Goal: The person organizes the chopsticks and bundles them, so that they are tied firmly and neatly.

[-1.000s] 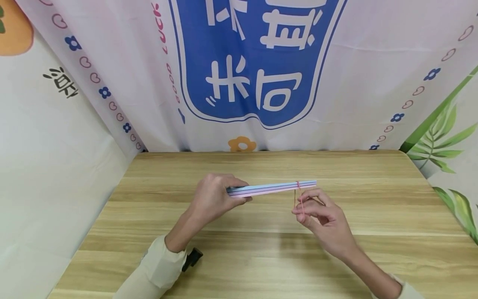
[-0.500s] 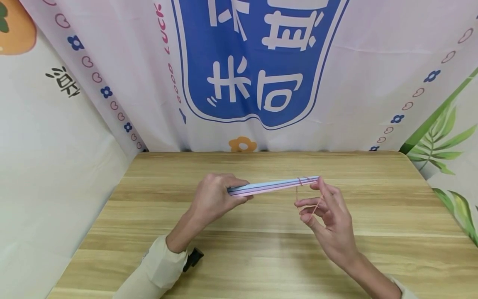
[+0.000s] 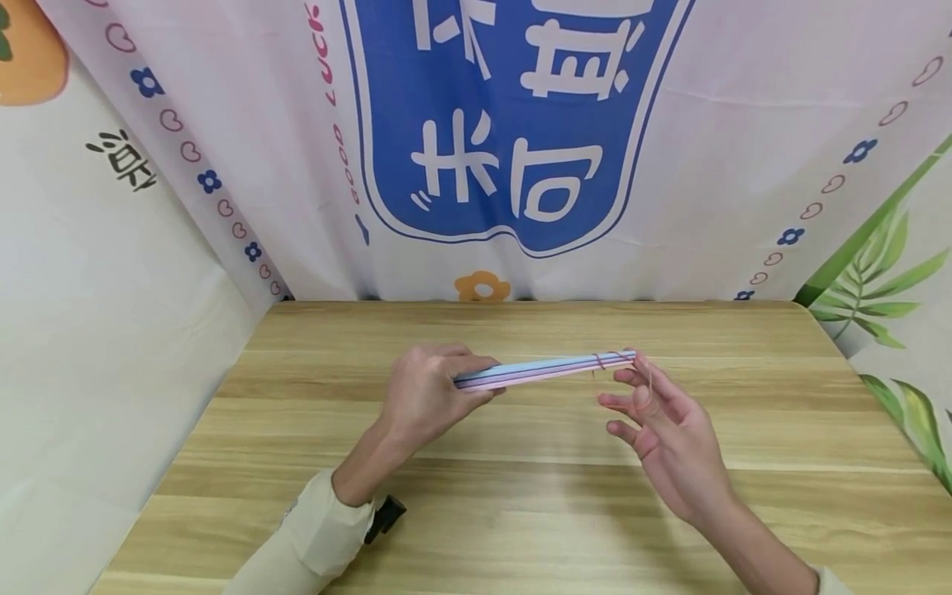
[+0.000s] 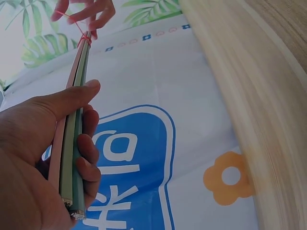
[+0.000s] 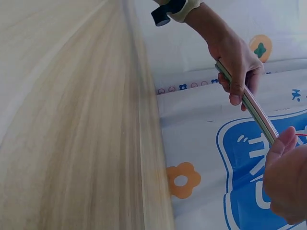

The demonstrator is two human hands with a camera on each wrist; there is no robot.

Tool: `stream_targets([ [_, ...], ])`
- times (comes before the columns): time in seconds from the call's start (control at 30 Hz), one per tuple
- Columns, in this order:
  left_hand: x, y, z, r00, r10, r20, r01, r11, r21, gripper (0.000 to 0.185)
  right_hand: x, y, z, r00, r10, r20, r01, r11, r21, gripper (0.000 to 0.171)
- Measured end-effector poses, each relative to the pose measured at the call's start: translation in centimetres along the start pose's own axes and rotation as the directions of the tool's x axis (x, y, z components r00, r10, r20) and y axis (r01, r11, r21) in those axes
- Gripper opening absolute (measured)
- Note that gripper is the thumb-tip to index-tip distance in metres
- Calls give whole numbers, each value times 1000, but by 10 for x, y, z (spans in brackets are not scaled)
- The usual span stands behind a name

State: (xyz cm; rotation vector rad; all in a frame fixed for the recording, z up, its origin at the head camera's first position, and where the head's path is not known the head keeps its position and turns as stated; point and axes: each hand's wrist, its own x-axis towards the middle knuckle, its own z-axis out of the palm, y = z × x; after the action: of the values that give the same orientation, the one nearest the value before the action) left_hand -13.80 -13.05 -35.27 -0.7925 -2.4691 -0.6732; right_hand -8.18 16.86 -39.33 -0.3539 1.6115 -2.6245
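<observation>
My left hand grips one end of a bundle of long, thin pastel sticks, blue, purple and pink in the head view. The bundle is held above the table, pointing right. In the left wrist view, the thumb lies across the sticks and the fingers curl around the other side. A red rubber band is wound around the far end. Part of that band is stretched over the fingers and thumb of my right hand, whose index fingertip touches the bundle's tip. In the right wrist view, the right hand covers that tip.
Beneath both hands is a wood-grain table. A printed cloth hangs along its back edge, with more cloth on the left and right sides. A small black device is at the left cuff.
My right hand has moved slightly right and up, its index finger reaching the bundle's tip. The rubber band now has another turn around the end. The left hand keeps its grip.
</observation>
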Motion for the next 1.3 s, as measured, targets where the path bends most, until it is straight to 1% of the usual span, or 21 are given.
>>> stream_targets([
  [0.1,-1,0,0,1000,2,-8,-2,1000,5,26,1,-1,0,1000,10,-15,-10,1000,13,62],
  [0.23,-1,0,1,1000,-6,-26,7,1000,21,23,-2,-4,5,999,-15,-52,13,999,-37,60],
  [0.3,-1,1,2,999,-6,-45,7,1000,30,22,-4,-5,8,999,-6,-54,3,999,-53,58],
  [0.37,-1,1,2,998,1,-61,1,999,42,21,-6,-5,9,999,28,-31,-29,999,-42,55],
  [0.5,-2,2,4,997,23,-73,-19,999,51,22,-10,-1,9,992,116,53,-117,993,5,49],
  [0.57,-2,2,4,997,29,-66,-26,999,40,23,-10,2,8,987,138,88,-141,990,27,47],
  [0.63,-2,2,3,998,33,-53,-32,999,17,25,-10,5,6,984,140,109,-146,988,50,44],
  [0.77,-1,1,1,999,41,-21,-42,998,-42,27,-6,8,0,986,107,126,-121,987,110,37],
  [0.87,0,0,-1,999,49,3,-49,994,-93,27,-2,8,-4,984,66,168,-97,978,186,33],
  [0.93,1,0,-2,998,58,17,-55,991,-122,26,1,7,-6,973,37,228,-96,963,254,37],
  [1.1,1,-3,-4,994,101,29,-94,977,-191,25,7,3,-11,933,-32,358,-123,908,400,46],
  [1.2,1,-6,-6,989,143,24,-134,966,-222,24,10,1,-14,922,-45,384,-136,892,432,43],
  [1.3,1,-8,-7,983,181,26,-170,958,-233,25,12,-1,-17,919,-40,393,-143,894,424,39],
])
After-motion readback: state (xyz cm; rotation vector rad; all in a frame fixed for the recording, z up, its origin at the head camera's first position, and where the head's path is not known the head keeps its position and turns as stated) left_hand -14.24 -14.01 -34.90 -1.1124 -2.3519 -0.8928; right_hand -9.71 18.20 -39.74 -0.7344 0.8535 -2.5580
